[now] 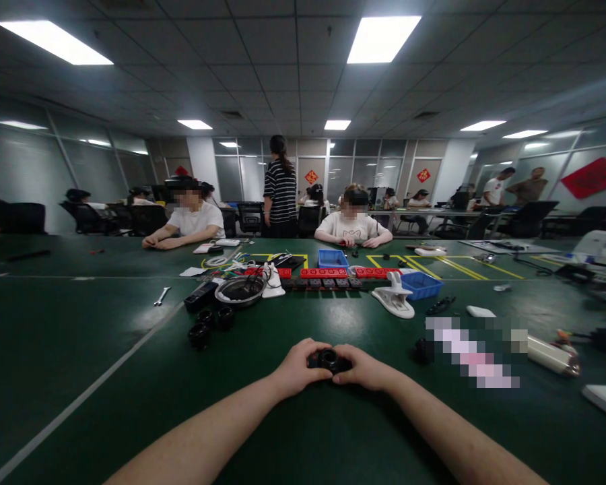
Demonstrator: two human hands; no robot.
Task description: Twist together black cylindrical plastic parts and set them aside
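Gripping a small black round part from both sides, the left hand and right hand meet low over a dark green table, fingers curled closed around the piece, which sits between them just above the tabletop, near the table's front edge. Just beyond, to the left, three similar black rings lie loose near a round metal dish, with a wrench farther left. To the right stand a white clamp-like tool and a blue bin; a metal cylinder lies at the right edge. A row of red and black blocks crosses the table's middle. On the far side, two seated people in white shirts rest their hands on the table. Behind them a person in a striped top stands, back turned, amid office chairs and glass partitions.
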